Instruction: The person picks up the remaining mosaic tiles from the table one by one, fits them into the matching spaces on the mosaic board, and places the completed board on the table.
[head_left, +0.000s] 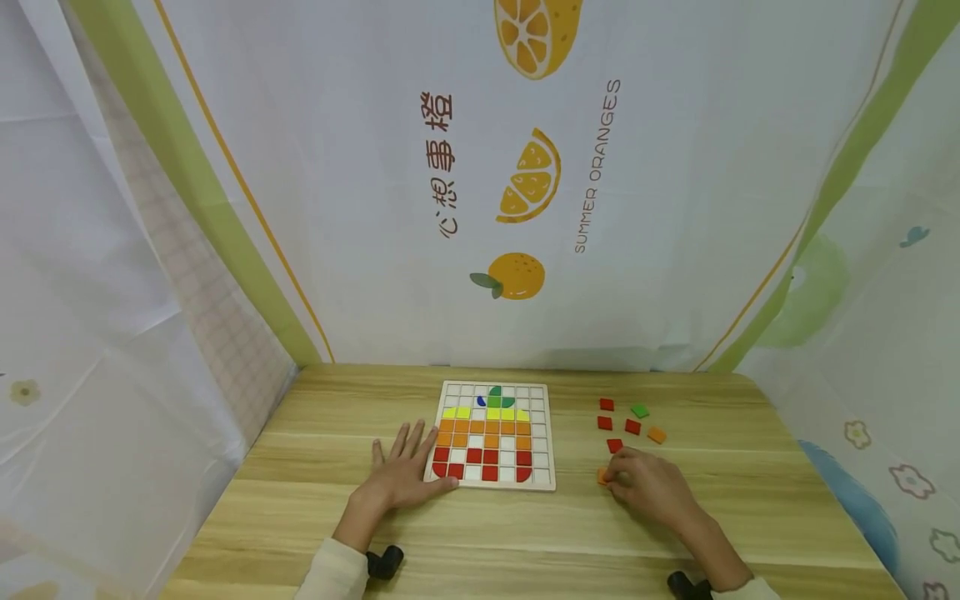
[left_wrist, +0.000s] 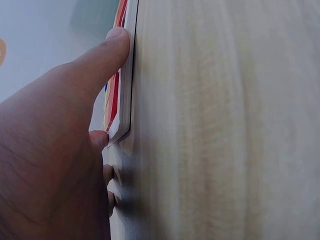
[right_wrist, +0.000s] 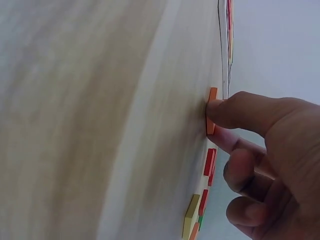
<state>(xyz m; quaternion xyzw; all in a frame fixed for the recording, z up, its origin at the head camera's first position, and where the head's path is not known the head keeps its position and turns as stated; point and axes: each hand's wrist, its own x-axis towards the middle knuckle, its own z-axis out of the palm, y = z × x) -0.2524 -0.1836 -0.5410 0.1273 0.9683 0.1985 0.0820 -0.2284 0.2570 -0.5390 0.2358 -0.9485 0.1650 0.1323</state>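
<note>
A white square puzzle board (head_left: 542, 433) lies on the table, its grid partly filled with red, orange, yellow, green and blue pieces. My left hand (head_left: 405, 479) lies at its left side with fingers spread. In the left wrist view, the left thumb (left_wrist: 110, 50) rests on the board's near edge. To the right of the board, my right hand (head_left: 651, 485) pinches an orange tile (right_wrist: 212, 120) between thumb and finger, close to the tabletop. Just beyond those fingers lies a red tile (head_left: 615, 446).
Several loose tiles lie beyond the right hand: red tiles (head_left: 604, 423), a green tile (head_left: 639, 411) and another orange tile (head_left: 657, 435). A yellow tile (right_wrist: 190, 216) shows in the right wrist view. A white printed curtain (head_left: 375, 317) hangs behind the wooden table (head_left: 510, 554).
</note>
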